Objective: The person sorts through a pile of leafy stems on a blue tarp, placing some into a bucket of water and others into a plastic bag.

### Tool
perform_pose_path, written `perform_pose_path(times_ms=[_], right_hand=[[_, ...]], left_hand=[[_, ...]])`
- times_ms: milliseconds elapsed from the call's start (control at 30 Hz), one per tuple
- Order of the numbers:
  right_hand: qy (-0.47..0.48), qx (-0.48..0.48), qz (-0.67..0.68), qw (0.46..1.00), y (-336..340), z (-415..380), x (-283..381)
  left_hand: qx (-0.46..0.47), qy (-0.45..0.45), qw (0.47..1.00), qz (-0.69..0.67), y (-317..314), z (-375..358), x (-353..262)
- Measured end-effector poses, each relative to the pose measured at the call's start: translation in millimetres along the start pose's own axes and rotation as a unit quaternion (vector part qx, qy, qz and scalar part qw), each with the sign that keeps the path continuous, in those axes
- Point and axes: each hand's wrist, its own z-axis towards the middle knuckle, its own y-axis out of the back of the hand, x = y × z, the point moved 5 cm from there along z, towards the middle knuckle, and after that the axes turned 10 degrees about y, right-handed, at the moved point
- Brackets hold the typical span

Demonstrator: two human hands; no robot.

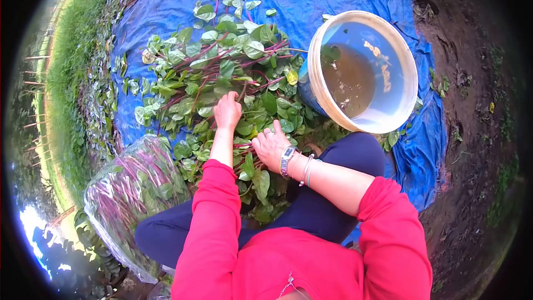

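A big heap of Malabar spinach (194, 72), with glossy green leaves and purple-red stems, lies in front of me. Into its middle reaches my left hand (227, 112), its fingers closed at a leafy stem and their tips partly hidden by leaves. Closer to my lap, my right hand (270, 147) is wrapped round a bunch of Malabar spinach (259, 180), whose leaves hang down between my legs. Red stems stick out on the left side of that hand. A watch and bracelets circle my right wrist.
Beside the heap on the right stands a blue bucket (387, 39) with a pale rim, holding murky water and a few leaves. To my left is a clear plastic bag (136, 180) packed with red-stemmed greens. Everything rests on a blue tarp (161, 5), with soil and grass around it.
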Motion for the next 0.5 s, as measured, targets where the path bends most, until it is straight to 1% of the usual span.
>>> perform_pose_path(times_ms=[100, 133, 167, 200, 233, 267, 367, 400, 433, 467, 500], right_hand=[[0.001, -0.021, -0.004, 1.0, -1, 2, 1], [-0.002, -0.02, 0.002, 1.0, -1, 1, 1], [-0.006, -0.019, 0.007, 1.0, 0, 2, 0], [-0.011, 0.001, 0.009, 1.0, 0, 3, -1], [-0.013, 0.0, 0.005, 1.0, 2, 2, -1], [-0.008, 0.009, -0.004, 1.0, 3, 1, -1], [0.0, 0.018, -0.02, 1.0, 2, 0, -2], [-0.004, 0.016, -0.021, 1.0, 4, 0, -2], [-0.007, 0.012, -0.02, 1.0, 4, 1, -1], [-0.005, 0.011, -0.017, 1.0, 1, 2, -2], [0.006, -0.035, -0.02, 0.999, 1, 4, -2]], left_hand=[[0.007, -0.016, 1.0, 0.021, 3, -5, 10], [0.03, -0.015, 0.999, 0.038, 2, -10, 12], [0.083, 0.012, 0.996, 0.027, -10, -12, 19], [0.136, 0.027, 0.989, 0.058, -11, -17, 16], [0.189, 0.041, 0.977, 0.088, -13, -22, 11], [0.228, 0.064, 0.965, 0.114, -14, -25, 7], [0.245, 0.038, 0.965, 0.089, -7, -30, -3], [0.209, 0.037, 0.977, -0.01, 4, -30, -7], [0.209, 0.04, 0.977, -0.008, 13, -32, -6], [0.252, 0.013, 0.958, -0.132, 21, -35, -8], [0.291, -0.013, 0.923, -0.253, 38, -40, -14]])
